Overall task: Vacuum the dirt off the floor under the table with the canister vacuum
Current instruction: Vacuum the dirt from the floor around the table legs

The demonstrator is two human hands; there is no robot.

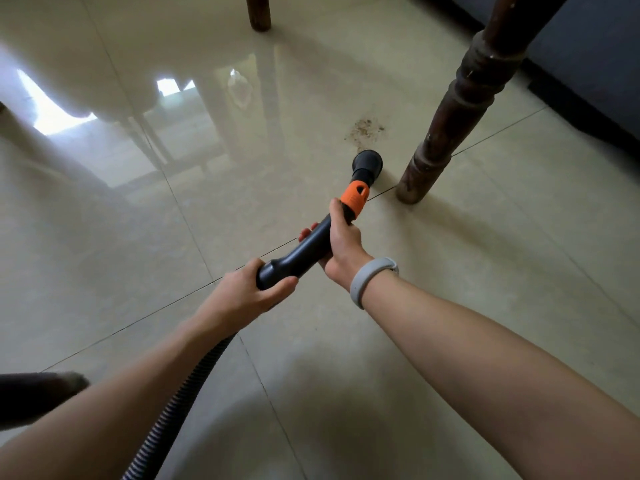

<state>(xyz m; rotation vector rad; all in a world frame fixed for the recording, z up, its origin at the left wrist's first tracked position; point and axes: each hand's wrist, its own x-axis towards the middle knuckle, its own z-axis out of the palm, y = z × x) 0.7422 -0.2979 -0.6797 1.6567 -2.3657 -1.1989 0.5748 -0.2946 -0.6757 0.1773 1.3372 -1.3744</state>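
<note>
Both hands hold the dark grey vacuum handle [298,252]. My left hand [247,292] grips its rear end where the ribbed hose [173,407] joins. My right hand [341,242] grips it further forward, just behind the orange collar [356,197]. The round black nozzle [367,164] points down at the glossy tiled floor, just short of a patch of brown dirt [363,129]. The canister itself is out of view.
A dark turned wooden table leg [450,119] stands just right of the nozzle, and another leg [258,12] is at the top centre. A dark wall base [588,81] runs along the right. A dark blurred object [31,396] lies at the lower left.
</note>
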